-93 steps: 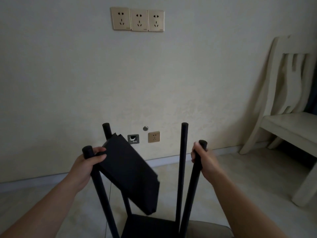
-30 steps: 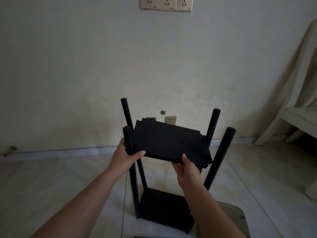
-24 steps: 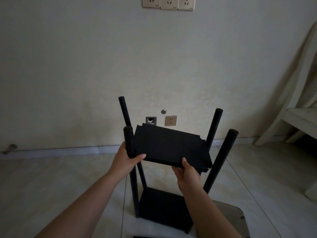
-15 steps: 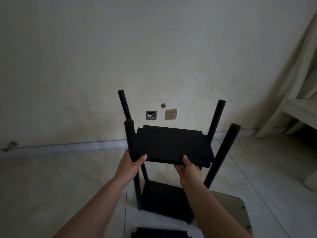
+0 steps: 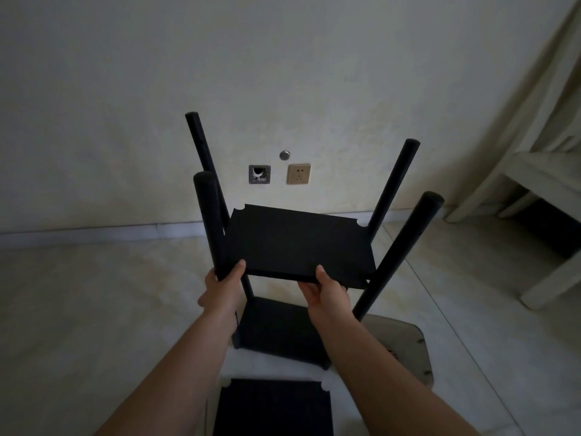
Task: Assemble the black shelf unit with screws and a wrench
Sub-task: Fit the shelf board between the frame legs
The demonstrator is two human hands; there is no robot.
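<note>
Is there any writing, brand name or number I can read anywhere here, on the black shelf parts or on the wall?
None: no readable text anywhere in this view.
Shelf board held by both hands: plain black, no label showing.
Four black posts: no markings.
Spare board on the floor: plain.
Wall socket: only pin holes, any print too small to read.
Grey wall plate: no lettering legible.

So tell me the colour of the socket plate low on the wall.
The socket plate is gold-beige; the head view shows it.

Dim, flat indoor light, soft shadows, wide-angle bending at the edges.
</note>
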